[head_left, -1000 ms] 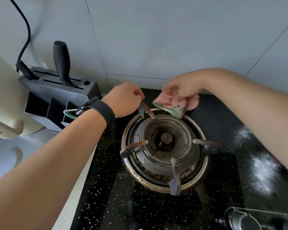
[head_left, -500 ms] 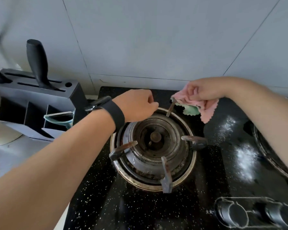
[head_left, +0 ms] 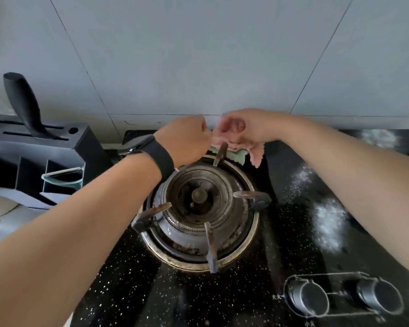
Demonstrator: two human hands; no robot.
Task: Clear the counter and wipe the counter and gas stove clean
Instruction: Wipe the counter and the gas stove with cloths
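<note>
The pink and green cloth [head_left: 237, 150] is at the upper centre of the frame, bunched at the far rim of the burner [head_left: 198, 208] and draped over the rear prong [head_left: 220, 152] of the pan support. The right hand [head_left: 242, 128] has its fingers curled around the upper part of the cloth and grips it, while one pink corner hangs free to the right. The left hand [head_left: 184, 140], which wears a dark wristband [head_left: 159, 155], is closed like a fist just beside the cloth. Its fingertips are hidden, so I cannot tell if it pinches the cloth, the prong or nothing. The cloth looks light, soft and limp, so I think it is best held in a bunch, as it is now, with a fold pushed by the fingertips into the narrow gaps. It could catch on the prong's tip. The burner parts are stiff metal and look greasy and brown, so they may be slippery and need firm rubbing. The black glass top of the gas stove [head_left: 222, 300] has pale powdery smears [head_left: 328, 220] at the right, above two knobs [head_left: 309, 300]. A knife block [head_left: 40, 147] stands at the left, on the light surface [head_left: 17, 228].
</note>
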